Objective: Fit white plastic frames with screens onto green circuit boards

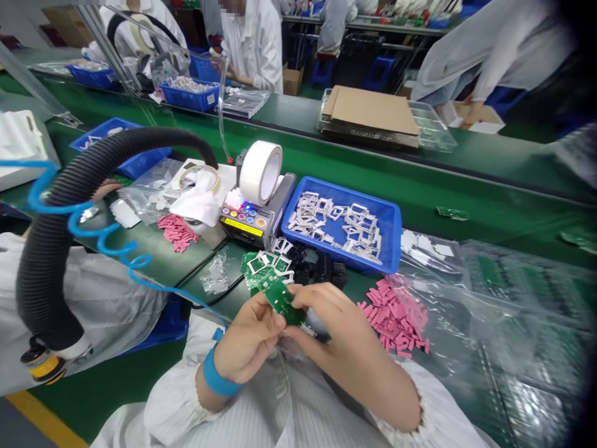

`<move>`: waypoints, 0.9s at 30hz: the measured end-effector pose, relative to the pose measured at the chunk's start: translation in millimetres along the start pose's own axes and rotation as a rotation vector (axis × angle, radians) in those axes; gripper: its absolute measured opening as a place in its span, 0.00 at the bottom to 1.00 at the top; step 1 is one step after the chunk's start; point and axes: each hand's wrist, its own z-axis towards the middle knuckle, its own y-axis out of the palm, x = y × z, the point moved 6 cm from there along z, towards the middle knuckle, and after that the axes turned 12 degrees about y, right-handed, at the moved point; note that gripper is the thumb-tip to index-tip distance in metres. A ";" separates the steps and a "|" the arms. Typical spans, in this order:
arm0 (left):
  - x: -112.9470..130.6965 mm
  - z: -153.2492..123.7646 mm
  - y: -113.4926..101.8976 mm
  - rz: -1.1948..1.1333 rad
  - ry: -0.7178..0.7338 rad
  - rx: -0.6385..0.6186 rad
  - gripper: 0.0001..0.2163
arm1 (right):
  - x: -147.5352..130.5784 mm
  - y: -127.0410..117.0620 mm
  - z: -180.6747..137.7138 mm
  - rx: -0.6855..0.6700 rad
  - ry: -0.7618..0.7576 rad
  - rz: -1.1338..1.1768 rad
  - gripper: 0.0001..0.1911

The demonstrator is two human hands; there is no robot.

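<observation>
A small green circuit board [281, 300] is held up in front of my chest, tilted. My left hand [254, 333], with a blue band at the wrist, grips its left and lower edge between thumb and fingers. Fingers of my right hand [333, 320] close on its right edge. Just beyond the board lie more green circuit boards [254, 264] and a few white plastic frames [281, 246]. Black parts [312, 264] are heaped to their right. On the right side of the bench is a pile of pink strips [394, 314].
A blue bin [342, 224] of white frames stands beyond my hands, beside a tape dispenser [256, 205]. More pink strips [177, 232] lie left. A black hose [51, 249] and coiled blue cord [116, 249] cross the left side. Bagged boards [522, 323] cover the right. Co-workers sit opposite.
</observation>
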 end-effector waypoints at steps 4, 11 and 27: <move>-12.2 7.7 3.7 0.045 -0.010 0.040 0.18 | 5.3 -2.2 -0.6 -0.037 0.058 -0.041 0.08; -5.2 22.2 7.0 0.204 0.113 0.015 0.21 | 46.1 -65.9 26.7 0.138 0.065 -0.194 0.04; -18.5 -4.2 -48.8 1.522 0.422 -0.445 0.17 | 286.0 -193.4 107.1 0.429 0.317 -0.441 0.18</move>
